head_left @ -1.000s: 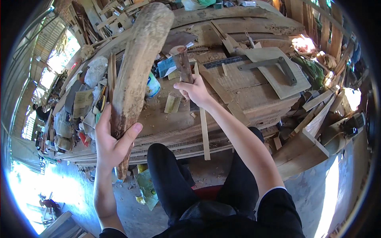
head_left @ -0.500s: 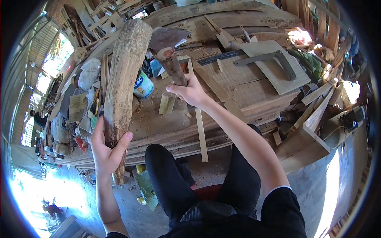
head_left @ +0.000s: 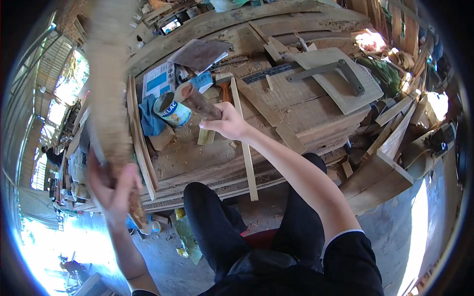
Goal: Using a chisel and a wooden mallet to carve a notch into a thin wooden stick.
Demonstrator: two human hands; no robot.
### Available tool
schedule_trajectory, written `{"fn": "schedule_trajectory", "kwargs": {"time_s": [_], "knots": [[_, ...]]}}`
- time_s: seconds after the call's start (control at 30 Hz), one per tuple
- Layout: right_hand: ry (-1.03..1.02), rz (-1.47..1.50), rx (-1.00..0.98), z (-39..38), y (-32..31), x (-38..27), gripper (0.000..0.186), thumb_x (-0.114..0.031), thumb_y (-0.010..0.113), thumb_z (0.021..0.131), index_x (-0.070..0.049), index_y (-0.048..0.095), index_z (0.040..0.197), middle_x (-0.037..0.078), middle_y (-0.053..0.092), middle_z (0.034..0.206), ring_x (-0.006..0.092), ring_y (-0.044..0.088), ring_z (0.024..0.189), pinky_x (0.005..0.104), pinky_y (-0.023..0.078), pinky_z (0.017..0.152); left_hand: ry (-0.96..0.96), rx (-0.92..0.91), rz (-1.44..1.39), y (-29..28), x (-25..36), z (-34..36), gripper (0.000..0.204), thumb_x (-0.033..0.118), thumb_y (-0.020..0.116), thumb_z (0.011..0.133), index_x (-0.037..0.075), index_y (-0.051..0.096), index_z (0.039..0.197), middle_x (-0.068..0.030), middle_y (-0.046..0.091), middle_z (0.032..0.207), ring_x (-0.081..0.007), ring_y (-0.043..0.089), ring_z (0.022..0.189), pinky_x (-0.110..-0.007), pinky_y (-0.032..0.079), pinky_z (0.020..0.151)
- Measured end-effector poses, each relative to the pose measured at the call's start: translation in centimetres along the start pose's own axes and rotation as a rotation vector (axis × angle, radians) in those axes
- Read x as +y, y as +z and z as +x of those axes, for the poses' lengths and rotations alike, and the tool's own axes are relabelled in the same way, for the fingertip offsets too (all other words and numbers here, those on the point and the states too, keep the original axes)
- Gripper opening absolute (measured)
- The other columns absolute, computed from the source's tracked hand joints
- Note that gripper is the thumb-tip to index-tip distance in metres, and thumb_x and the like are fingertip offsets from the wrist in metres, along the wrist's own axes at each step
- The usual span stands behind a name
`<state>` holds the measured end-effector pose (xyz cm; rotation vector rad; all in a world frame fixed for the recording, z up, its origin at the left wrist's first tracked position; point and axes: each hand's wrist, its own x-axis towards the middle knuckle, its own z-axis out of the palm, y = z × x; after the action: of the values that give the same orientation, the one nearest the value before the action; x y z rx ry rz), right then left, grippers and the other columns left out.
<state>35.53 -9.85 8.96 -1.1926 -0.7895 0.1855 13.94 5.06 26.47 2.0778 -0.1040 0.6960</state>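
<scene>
My left hand (head_left: 112,195) grips the lower end of a long, rough wooden plank (head_left: 109,84), which stands up at the left and is smeared by motion. In my right hand (head_left: 231,123) is a short, round wooden stick (head_left: 203,104) with a reddish cut end, tilted up to the left over the workbench (head_left: 180,165). Just beyond that stick's end is an open blue-and-white tin can (head_left: 178,114), next to a blue cloth (head_left: 150,116). A thin pale wooden strip (head_left: 244,160) passes under my right forearm and juts over the near edge.
At the right of the bench, a metal try square (head_left: 351,79) rests on a flat board (head_left: 323,61). A dark ruler (head_left: 271,72) lies beside it. Offcuts and a large timber piece (head_left: 377,182) crowd the right side. A green crumpled sheet (head_left: 187,237) lies below the near edge.
The plank and my left hand have swung left, uncovering the can, the blue cloth and a printed box. My right hand has shifted slightly left and down, the stick leaning further left.
</scene>
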Motion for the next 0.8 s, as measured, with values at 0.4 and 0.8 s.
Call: {"fn": "schedule_trajectory", "kwargs": {"time_s": [0.4, 0.8], "knots": [[0.062, -0.008, 0.003, 0.6, -0.7, 0.9, 0.014, -0.01, 0.072, 0.078, 0.003, 0.066, 0.081, 0.001, 0.061, 0.07, 0.0069, 0.052, 0.065, 0.0244, 0.039, 0.059, -0.12, -0.389, 0.468, 1.3, 0.5, 1.7, 0.045, 0.022, 0.069, 0.084, -0.001, 0.054, 0.119, -0.0085, 0.062, 0.086, -0.0106, 0.059, 0.057, -0.023, 0.047, 0.048], [0.085, 0.052, 0.011, 0.5, 0.1, -0.8, 0.013, -0.011, 0.073, 0.078, 0.0, 0.066, 0.08, -0.003, 0.058, 0.069, 0.0053, 0.048, 0.062, 0.0236, 0.035, 0.054, 0.15, 0.115, -0.105, -5.1, 8.0, 3.7, 0.031, 0.024, 0.056, 0.093, 0.0, 0.054, 0.111, -0.0161, 0.059, 0.086, -0.0184, 0.057, 0.052, -0.03, 0.046, 0.046]]}}
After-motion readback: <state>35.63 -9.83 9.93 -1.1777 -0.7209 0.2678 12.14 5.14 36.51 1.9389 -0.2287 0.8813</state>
